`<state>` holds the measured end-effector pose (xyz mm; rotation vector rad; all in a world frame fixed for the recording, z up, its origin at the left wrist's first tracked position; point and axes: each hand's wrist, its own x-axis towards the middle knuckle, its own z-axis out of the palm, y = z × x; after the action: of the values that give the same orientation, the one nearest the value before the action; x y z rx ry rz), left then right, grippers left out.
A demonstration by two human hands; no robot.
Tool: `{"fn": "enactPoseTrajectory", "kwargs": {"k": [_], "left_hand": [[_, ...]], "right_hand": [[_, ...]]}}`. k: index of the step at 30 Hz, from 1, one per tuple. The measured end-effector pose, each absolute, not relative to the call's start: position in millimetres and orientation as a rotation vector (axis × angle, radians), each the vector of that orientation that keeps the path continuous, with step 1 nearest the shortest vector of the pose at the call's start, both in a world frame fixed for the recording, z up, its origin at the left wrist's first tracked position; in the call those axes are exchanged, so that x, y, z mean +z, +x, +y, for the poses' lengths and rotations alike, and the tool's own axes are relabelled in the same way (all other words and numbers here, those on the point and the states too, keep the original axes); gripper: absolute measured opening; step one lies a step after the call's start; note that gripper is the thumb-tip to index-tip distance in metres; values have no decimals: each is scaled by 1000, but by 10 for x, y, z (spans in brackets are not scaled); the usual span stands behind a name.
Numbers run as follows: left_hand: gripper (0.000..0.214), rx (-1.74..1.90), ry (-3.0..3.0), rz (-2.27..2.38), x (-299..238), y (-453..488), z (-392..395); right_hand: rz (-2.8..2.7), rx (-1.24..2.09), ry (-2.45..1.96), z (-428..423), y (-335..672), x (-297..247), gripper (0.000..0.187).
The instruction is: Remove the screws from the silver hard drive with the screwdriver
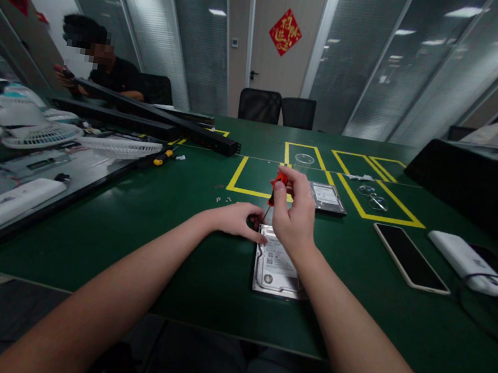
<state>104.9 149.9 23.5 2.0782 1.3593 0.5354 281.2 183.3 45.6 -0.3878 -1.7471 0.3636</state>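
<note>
A silver hard drive (pixel 274 271) lies label side up on the green table in front of me. My right hand (pixel 294 215) is closed around the orange handle of a screwdriver (pixel 280 180), which points down with its shaft at the drive's far left corner. At that same corner, my left hand (pixel 237 219) grips the drive, its thumb on the top face and its fingers curled by the edge near the screwdriver tip. The tip itself is hidden. Just beyond my right hand is a second hard drive (pixel 329 198), partly covered by it.
Several tiny screws (pixel 223 199) lie left of the drive. To the right are a phone (pixel 411 259), a white power strip-like block (pixel 471 263) and eyeglasses (pixel 373 197). A clear cup (pixel 304 160) stands behind. Fan parts (pixel 43 124) and black bars (pixel 161 114) fill the left; a person sits beyond.
</note>
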Motion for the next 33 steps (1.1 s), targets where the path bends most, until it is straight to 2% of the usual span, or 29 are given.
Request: {"fn": "enactPoseTrajectory", "kwargs": {"k": [17, 24, 33], "left_hand": [[56, 540, 2094, 1347, 212, 1040, 1507], [56, 548, 2082, 1353, 217, 1037, 1507], [60, 545, 2060, 1343, 230, 1045, 1503]], "right_hand": [[-1763, 341, -332, 1801, 2818, 505, 27], [-1813, 459, -277, 1839, 2837, 454, 37], [-1777, 421, -346, 1833, 2810, 443, 30]]}}
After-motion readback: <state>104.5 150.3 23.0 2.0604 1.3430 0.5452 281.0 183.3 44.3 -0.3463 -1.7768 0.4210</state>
